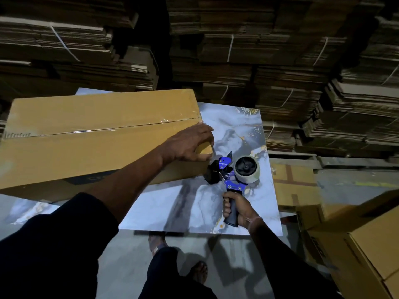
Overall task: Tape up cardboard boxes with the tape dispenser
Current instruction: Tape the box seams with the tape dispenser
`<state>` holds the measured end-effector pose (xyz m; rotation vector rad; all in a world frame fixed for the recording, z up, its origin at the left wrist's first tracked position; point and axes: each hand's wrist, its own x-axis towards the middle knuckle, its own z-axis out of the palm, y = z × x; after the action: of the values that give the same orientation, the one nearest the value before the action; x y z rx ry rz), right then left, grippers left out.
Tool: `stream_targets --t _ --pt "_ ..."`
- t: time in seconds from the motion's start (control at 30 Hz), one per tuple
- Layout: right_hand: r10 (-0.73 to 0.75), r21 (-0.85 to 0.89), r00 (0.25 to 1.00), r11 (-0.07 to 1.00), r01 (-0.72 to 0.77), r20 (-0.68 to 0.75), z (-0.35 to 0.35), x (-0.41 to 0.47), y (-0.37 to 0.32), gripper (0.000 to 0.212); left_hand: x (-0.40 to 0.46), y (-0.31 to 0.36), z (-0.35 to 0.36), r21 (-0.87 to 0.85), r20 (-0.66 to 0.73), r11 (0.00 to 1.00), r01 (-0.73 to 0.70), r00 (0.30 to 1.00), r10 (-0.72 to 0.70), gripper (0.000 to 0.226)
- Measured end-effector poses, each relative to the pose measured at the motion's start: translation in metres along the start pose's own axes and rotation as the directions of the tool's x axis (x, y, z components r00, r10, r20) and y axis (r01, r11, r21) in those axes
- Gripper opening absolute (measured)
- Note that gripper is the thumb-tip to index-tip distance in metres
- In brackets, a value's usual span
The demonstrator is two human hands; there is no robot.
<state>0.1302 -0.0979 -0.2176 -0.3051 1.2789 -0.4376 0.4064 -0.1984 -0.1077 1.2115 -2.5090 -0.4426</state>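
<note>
I see right hand (pixel 236 209) fingers clenched round the blue-and-black tape dispenser (pixel 232 175) grip, centre-right. Left hand (pixel 190 143), fingers flat, presses the long tan cardboard box (pixel 86 143), clear tape glossy along its seam, left-centre on the marbled table (pixel 194 208).

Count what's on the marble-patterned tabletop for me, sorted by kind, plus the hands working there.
Cardboard box with clear tape along its top seam: 1
Tape dispenser, blue and black, with a tape roll on it: 1
Hands: 2, the left hand resting on the box's corner, the right hand gripping the dispenser's handle
Total: 4
</note>
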Motion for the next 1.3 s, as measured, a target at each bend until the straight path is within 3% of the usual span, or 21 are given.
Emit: stream_targets --t 0.13,0.37,0.4,0.47,0.53,0.6,0.63,0.7,0.73,0.77,0.8,0.87,0.9,1.07,1.3 --pt "0.040 0.066 0.999 0.997 -0.039 -0.021 0.004 0.006 -0.008 0.036 0.000 0.006 -0.003 -0.043 0.022 0.999 0.029 0.999 -0.028 0.054" --pt "0.006 0.000 0.975 1.000 -0.006 -0.220 0.016 0.010 -0.005 0.040 0.000 0.005 -0.003 -0.065 0.041 0.998 -0.001 0.999 0.004 0.056" --pt "-0.029 -0.059 0.968 0.998 0.015 -0.249 0.019 0.010 -0.006 0.039 0.001 0.005 -0.003 -0.056 0.043 0.998 -0.003 0.999 0.005 0.058" --pt "-0.168 -0.360 0.922 0.932 0.034 -0.349 0.020 0.010 -0.009 0.033 0.001 0.003 -0.003 -0.027 0.049 1.000 -0.009 0.999 0.010 0.070" --pt "-0.296 -0.651 0.885 0.759 -0.012 -0.361 0.022 -0.004 -0.014 0.034 -0.001 0.002 -0.002 0.020 0.047 1.000 -0.016 0.999 0.015 0.089" --pt "-0.373 -0.825 0.864 0.559 -0.081 -0.338 0.029 -0.027 -0.022 0.043 -0.006 0.002 0.001 0.119 0.054 0.993 0.019 0.998 -0.025 0.106" --pt "-0.470 -0.889 0.814 0.443 -0.118 -0.342 0.036 -0.042 -0.028 0.047 -0.010 0.004 0.003 0.190 0.048 0.980 0.059 0.996 -0.070 0.111" --pt "-0.767 -0.954 0.582 0.293 -0.057 -0.271 0.049 -0.058 -0.040 0.047 -0.021 0.008 0.007 0.318 0.017 0.938 0.137 0.989 -0.150 0.111" --pt "-0.881 -0.969 0.435 0.238 0.068 -0.186 0.059 -0.064 -0.047 0.040 -0.027 0.011 0.009 0.363 0.000 0.920 0.149 0.987 -0.160 0.107" --pt "-0.933 -0.949 0.343 0.203 0.240 -0.113 0.072 -0.071 -0.055 0.032 -0.031 0.015 0.012 0.397 -0.014 0.905 0.154 0.987 -0.162 0.103" --pt "-0.940 -0.875 0.337 0.202 0.441 -0.048 0.085 -0.073 -0.063 0.028 -0.035 0.017 0.015 0.416 -0.029 0.895 0.162 0.986 -0.165 0.100" --pt "-0.854 -0.657 0.511 0.332 0.677 0.094 0.117 -0.074 -0.072 0.036 -0.038 0.018 0.019 0.417 -0.067 0.890 0.185 0.983 -0.173 0.097" --pt "-0.810 -0.582 0.572 0.404 0.706 0.132 0.129 -0.070 -0.073 0.040 -0.038 0.017 0.020 0.408 -0.079 0.893 0.191 0.982 -0.174 0.096" --pt "-0.763 -0.416 0.643 0.563 0.714 0.071 0.145 -0.045 -0.078 0.044 -0.035 0.010 0.021 0.424 -0.045 0.891 0.163 0.986 -0.159 0.094" --pt "-0.667 -0.473 0.710 0.562 0.678 0.225 0.160 -0.006 -0.148 0.043 -0.032 0.012 0.028 0.495 -0.065 0.854 0.158 0.987 -0.145 0.087"
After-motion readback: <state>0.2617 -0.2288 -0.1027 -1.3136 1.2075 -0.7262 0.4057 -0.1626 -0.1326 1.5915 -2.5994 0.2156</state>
